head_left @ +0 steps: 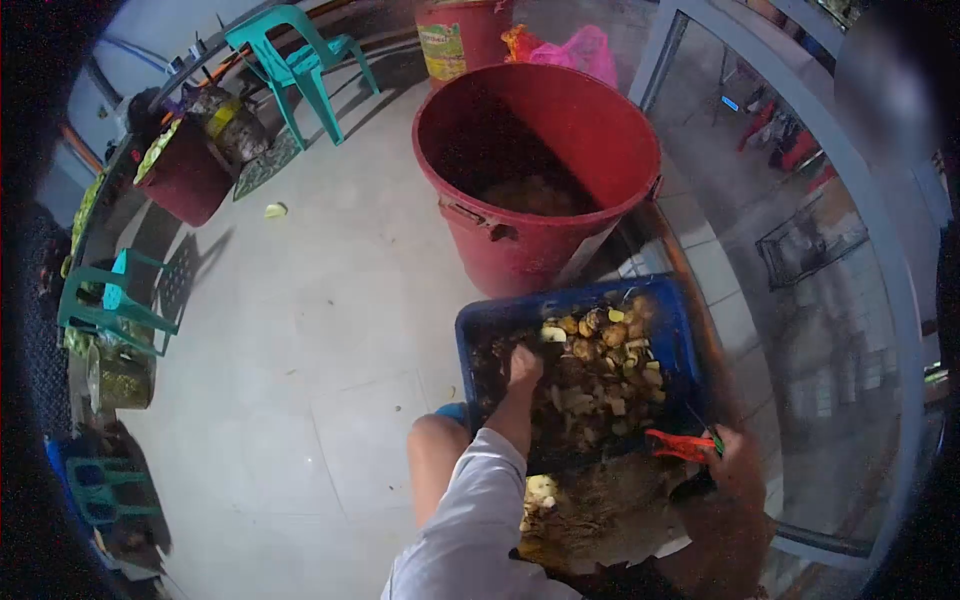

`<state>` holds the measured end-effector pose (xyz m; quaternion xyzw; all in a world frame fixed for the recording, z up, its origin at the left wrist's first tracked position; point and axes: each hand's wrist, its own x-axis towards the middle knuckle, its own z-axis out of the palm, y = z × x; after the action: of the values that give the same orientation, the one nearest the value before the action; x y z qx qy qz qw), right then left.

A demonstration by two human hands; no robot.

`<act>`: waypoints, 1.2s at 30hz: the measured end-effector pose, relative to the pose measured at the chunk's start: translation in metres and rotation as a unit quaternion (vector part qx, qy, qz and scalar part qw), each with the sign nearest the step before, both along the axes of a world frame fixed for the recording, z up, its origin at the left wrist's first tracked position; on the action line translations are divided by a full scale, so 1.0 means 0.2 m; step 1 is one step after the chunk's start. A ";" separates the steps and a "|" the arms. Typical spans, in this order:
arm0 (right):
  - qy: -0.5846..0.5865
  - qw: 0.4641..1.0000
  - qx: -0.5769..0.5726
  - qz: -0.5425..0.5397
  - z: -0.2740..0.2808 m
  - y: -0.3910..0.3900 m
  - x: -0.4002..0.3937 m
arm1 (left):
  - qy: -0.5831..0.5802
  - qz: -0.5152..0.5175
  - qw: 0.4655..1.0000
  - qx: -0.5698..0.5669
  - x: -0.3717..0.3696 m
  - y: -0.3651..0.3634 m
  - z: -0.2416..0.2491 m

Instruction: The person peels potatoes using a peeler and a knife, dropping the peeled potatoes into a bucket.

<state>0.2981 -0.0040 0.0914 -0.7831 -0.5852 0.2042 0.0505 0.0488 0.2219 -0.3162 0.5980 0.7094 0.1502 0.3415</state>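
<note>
My left hand (pixel 525 366) reaches down into a blue plastic crate (pixel 463 345), at the dark wet matter on its left side; its fingers are hidden there. Pale cut pieces (pixel 590 400) and round brownish pieces (pixel 612 335), which look like peeled produce, fill the crate's middle and right. At the crate's lower right corner, my right hand (pixel 738 462) is closed around a red-orange tool with a green part (pixel 680 445). A thin dark strip rises beside it, and I cannot tell its exact kind. Below the crate, yellowish pieces (pixel 540 492) lie by brown, dirty-looking material (pixel 610 510).
A large red tub (pixel 480 245) with matter at its bottom stands just beyond the crate. Farther back are another red bucket (pixel 475 40) and a pink plastic bag (pixel 585 52). Green chairs (pixel 305 60) and a dark red bucket (pixel 190 185) are leftward. A glass door frame (pixel 890 300) borders the right.
</note>
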 end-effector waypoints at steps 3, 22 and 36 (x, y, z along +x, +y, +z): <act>0.025 0.999 -0.009 -0.024 0.03 0.03 -0.04 | 0.092 -0.065 0.993 0.027 -0.01 0.03 -0.14; 0.053 0.997 -0.057 -0.008 0.05 -0.05 0.03 | -0.341 0.051 0.935 -0.077 -0.16 0.28 -0.96; 0.057 0.998 0.014 0.003 -0.04 -0.07 0.06 | 0.203 -0.257 0.919 -0.219 -0.14 0.30 -0.48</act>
<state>0.3093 -0.0182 0.0838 -0.7676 -0.5868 0.2402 0.0938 0.0200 0.2822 -0.4129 0.6878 0.6003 -0.2267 0.3394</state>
